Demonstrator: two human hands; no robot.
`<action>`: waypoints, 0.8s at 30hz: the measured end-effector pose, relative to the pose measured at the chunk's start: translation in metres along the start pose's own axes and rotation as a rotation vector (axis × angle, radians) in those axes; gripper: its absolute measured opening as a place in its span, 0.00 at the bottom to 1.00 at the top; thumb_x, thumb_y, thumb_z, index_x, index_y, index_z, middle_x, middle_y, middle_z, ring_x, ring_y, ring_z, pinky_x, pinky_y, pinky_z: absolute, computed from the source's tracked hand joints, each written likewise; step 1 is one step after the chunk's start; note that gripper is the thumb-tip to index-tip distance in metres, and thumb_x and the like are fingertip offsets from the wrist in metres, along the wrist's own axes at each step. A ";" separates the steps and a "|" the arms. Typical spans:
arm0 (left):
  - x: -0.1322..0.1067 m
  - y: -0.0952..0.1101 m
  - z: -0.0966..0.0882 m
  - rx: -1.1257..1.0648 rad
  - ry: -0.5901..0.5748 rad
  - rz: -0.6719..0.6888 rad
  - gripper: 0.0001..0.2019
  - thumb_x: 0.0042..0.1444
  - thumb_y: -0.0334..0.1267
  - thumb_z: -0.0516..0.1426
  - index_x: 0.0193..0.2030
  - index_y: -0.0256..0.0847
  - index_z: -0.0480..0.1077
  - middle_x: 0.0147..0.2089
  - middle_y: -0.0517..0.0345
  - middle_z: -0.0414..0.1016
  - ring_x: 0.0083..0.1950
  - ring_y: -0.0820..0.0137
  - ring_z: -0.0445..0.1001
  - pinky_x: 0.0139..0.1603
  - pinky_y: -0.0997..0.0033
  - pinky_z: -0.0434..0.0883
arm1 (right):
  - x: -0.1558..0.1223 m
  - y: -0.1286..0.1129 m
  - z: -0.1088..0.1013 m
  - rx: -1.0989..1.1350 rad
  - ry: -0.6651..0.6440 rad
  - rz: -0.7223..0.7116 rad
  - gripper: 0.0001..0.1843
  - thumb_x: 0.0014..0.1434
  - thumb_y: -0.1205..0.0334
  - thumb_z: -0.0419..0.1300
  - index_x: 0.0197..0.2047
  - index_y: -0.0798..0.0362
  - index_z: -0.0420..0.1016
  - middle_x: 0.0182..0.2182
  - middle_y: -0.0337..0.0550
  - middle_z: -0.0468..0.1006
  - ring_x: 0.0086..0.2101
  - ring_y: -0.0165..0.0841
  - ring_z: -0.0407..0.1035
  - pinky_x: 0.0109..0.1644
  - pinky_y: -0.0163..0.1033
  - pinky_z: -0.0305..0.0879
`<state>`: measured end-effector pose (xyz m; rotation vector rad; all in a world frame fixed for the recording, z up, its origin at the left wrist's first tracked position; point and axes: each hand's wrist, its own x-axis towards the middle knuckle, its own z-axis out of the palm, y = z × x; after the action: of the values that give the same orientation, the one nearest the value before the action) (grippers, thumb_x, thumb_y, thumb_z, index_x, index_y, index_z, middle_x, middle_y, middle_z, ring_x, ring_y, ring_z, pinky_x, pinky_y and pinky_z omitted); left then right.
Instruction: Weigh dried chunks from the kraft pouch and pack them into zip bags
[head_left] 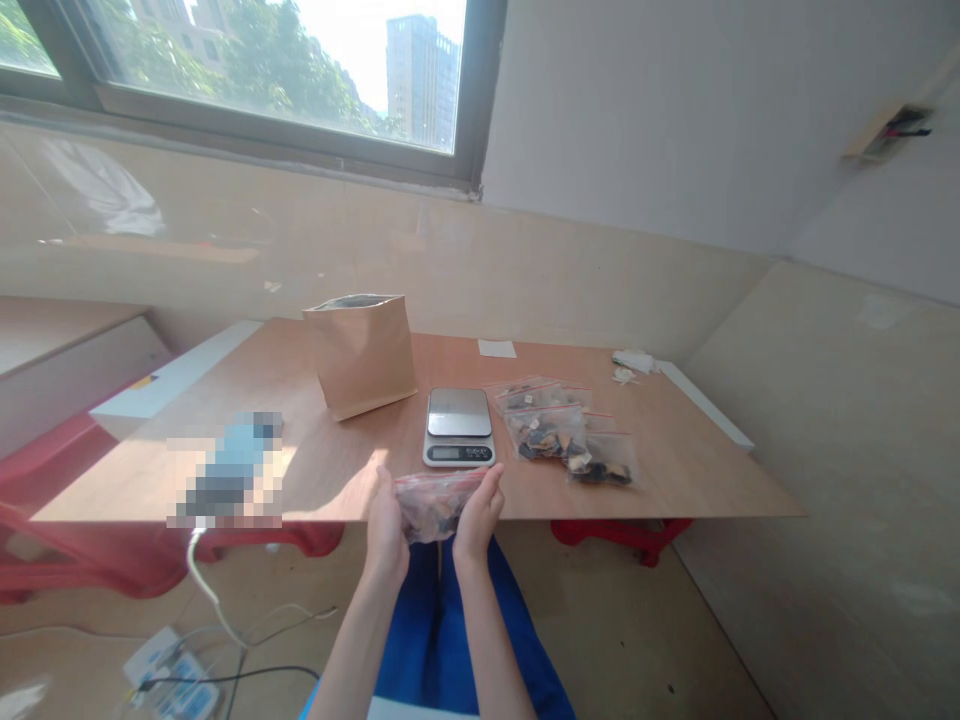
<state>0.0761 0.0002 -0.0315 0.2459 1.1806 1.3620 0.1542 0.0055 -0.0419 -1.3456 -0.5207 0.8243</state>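
My left hand and my right hand together hold a small clear zip bag with a red seal strip and dark pieces inside, at the near edge of the wooden table. Fingers of both hands are pinched along the bag's top edge. Just behind the bag sits a small digital scale with a bare metal plate. To its right lie several filled zip bags of the same kind. A brown paper stand-up pouch stands open behind the scale to the left.
A blurred-out object lies at the table's left front. White scraps and a paper slip lie near the far edge. Red stools support the board. A power strip with cables lies on the floor at left.
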 end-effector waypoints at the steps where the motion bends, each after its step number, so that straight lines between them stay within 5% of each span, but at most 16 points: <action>1: 0.001 -0.002 0.000 -0.021 -0.029 -0.047 0.27 0.60 0.53 0.44 0.31 0.33 0.74 0.24 0.48 0.76 0.34 0.62 0.78 0.36 0.65 0.73 | 0.002 0.002 -0.001 0.003 -0.005 0.022 0.31 0.56 0.33 0.42 0.20 0.51 0.62 0.19 0.42 0.73 0.24 0.33 0.69 0.31 0.35 0.67; 6: 0.012 -0.006 -0.004 -0.127 -0.241 -0.207 0.29 0.63 0.48 0.38 0.39 0.33 0.75 0.37 0.43 0.79 0.45 0.61 0.77 0.50 0.58 0.70 | 0.031 0.005 -0.018 -0.056 -0.032 0.086 0.29 0.57 0.36 0.43 0.21 0.51 0.65 0.20 0.45 0.75 0.25 0.37 0.72 0.29 0.37 0.68; 10: 0.018 0.005 -0.017 -0.088 -0.330 -0.007 0.30 0.59 0.55 0.40 0.42 0.34 0.76 0.46 0.43 0.78 0.52 0.61 0.73 0.59 0.59 0.63 | 0.086 -0.018 -0.044 -0.262 0.212 -0.147 0.28 0.61 0.46 0.35 0.25 0.52 0.67 0.20 0.47 0.75 0.26 0.38 0.73 0.29 0.39 0.67; 14: 0.023 0.017 -0.034 0.096 -0.270 0.138 0.26 0.52 0.56 0.51 0.45 0.35 0.73 0.50 0.43 0.75 0.52 0.57 0.72 0.56 0.56 0.65 | 0.137 -0.055 -0.065 -0.382 0.296 -0.289 0.13 0.55 0.53 0.49 0.32 0.54 0.67 0.31 0.53 0.76 0.37 0.43 0.71 0.42 0.44 0.65; 17: 0.033 0.026 -0.046 0.366 -0.090 0.359 0.27 0.50 0.55 0.54 0.49 0.37 0.69 0.54 0.44 0.71 0.55 0.56 0.70 0.53 0.57 0.68 | 0.149 -0.066 -0.076 -0.474 0.361 -0.490 0.09 0.51 0.64 0.49 0.36 0.54 0.66 0.41 0.58 0.72 0.47 0.44 0.64 0.51 0.48 0.58; 20: 0.055 0.042 -0.054 0.665 0.173 0.555 0.33 0.50 0.53 0.55 0.59 0.35 0.58 0.63 0.40 0.60 0.60 0.53 0.63 0.57 0.55 0.64 | 0.142 -0.052 -0.082 -0.600 0.134 -0.757 0.10 0.47 0.71 0.43 0.25 0.50 0.62 0.29 0.50 0.71 0.37 0.39 0.64 0.45 0.43 0.59; 24: 0.103 0.081 -0.056 0.780 0.291 0.655 0.48 0.47 0.51 0.60 0.66 0.34 0.38 0.70 0.35 0.37 0.68 0.50 0.45 0.66 0.53 0.49 | 0.128 -0.016 -0.087 -0.688 -0.240 -0.794 0.10 0.43 0.71 0.43 0.15 0.49 0.52 0.16 0.39 0.62 0.23 0.32 0.59 0.30 0.35 0.55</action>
<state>-0.0387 0.0821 -0.0492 1.0940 1.9584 1.4442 0.3029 0.0491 -0.0577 -1.4664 -1.5072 0.1262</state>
